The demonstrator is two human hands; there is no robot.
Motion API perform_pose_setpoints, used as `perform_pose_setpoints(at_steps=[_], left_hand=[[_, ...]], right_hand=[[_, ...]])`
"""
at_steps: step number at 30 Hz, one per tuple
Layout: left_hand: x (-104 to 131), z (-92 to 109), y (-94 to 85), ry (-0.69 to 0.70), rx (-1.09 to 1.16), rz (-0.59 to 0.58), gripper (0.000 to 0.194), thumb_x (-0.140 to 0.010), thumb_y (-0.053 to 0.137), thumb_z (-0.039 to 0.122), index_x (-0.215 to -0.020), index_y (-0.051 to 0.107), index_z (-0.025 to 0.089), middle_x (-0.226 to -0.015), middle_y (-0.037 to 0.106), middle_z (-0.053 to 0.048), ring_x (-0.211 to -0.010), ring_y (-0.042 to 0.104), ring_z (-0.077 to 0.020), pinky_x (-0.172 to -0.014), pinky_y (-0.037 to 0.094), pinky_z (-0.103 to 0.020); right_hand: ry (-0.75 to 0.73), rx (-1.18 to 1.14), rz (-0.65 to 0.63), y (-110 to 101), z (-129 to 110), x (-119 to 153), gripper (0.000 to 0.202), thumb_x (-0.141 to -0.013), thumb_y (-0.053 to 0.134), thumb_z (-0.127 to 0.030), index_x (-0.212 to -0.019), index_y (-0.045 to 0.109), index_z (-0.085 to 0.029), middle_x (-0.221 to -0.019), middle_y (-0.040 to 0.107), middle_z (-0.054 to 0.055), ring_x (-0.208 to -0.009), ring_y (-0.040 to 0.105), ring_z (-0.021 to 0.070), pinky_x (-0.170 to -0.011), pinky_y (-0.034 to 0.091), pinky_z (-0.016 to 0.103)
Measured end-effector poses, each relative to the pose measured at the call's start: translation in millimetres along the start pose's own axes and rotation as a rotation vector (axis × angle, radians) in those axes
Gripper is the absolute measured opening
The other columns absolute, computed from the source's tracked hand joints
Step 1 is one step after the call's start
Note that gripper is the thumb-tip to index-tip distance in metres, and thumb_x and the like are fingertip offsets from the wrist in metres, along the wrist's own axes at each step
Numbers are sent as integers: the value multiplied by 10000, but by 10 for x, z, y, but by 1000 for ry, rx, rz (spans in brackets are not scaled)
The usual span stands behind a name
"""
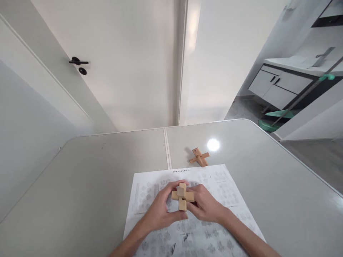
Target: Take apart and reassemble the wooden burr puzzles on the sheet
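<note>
A light wooden block assembly [182,196], shaped like a cross of interlocked pieces, is held above the printed sheet. My left hand [164,208] grips it from the left, with the thumb at its lower side and fingers at its upper side. From the right, my right hand [205,202] closes its fingers on the same assembly. Beyond the sheet's top edge, two or more darker wooden pieces [198,157] lie crossed on the table. The printed sheet [142,210] with small diagrams lies under both hands.
The grey table [93,192] has a seam running away from the sheet and rounded far corners. Behind it stands a white door [128,64] with a black handle [78,61]. At the right are a sink cabinet [284,84] and a green dustpan [268,125].
</note>
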State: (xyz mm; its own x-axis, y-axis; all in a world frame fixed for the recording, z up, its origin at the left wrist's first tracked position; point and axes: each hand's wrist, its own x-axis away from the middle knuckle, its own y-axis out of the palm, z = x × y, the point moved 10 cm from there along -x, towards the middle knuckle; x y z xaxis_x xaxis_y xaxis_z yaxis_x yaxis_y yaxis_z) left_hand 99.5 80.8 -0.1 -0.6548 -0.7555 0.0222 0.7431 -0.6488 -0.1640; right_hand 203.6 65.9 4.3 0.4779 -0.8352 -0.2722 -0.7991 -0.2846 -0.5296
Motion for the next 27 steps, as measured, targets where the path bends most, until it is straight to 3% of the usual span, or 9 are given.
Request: perform_pose_setpoints(at_steps=[4,7,10,15,23,27], left_hand=[[-17,42,-23,4,46,2,730,-756,927,404,-1405,608,302,-1427,648,-114,-1227,649,-320,-1054,533,-440],[-23,33,-74,-3,102,36,680,-763,917,347,-1373,622,293,-1424,647,-113,-1261,644,-322,-1071,525,-443],[-31,13,-108,-4,139,51,669,-762,917,360,-1361,628,286,-1426,648,-118,-1299,628,-337,-1107,502,-475],[-40,5,-107,3,135,31,706,-735,926,362,-1371,633,275,-1406,664,-119,-1255,653,-331,-1095,509,-474],[-32,-12,-131,-15,29,55,690,-709,926,322,-1344,660,281,-1314,704,-106,-1178,671,-318,-1027,536,-432],[-24,-3,-162,1,-9,80,693,-713,930,335,-1348,658,286,-1314,708,-100,-1156,676,-307,-1020,538,-422]], right_hand=[[40,-20,-3,6,34,6,250,-950,564,-169,-743,442,-238,-598,405,-61,-511,316,125,-538,247,281],[106,-133,-10,-28,60,-7,204,-1007,581,-264,-810,539,-231,-624,456,-54,-527,380,127,-538,274,271],[158,-319,-34,-48,67,-27,263,-1047,560,-381,-849,616,-219,-663,517,-33,-559,430,130,-537,309,259],[224,-533,-76,-20,106,-32,368,-1052,575,-436,-781,654,-200,-666,583,-14,-574,486,128,-547,359,251],[272,-608,-39,25,192,-26,315,-980,703,-491,-881,752,-197,-777,654,8,-563,554,124,-535,425,249],[241,-561,27,-5,206,-24,290,-982,705,-468,-877,750,-201,-700,633,-4,-538,539,130,-517,415,250]])
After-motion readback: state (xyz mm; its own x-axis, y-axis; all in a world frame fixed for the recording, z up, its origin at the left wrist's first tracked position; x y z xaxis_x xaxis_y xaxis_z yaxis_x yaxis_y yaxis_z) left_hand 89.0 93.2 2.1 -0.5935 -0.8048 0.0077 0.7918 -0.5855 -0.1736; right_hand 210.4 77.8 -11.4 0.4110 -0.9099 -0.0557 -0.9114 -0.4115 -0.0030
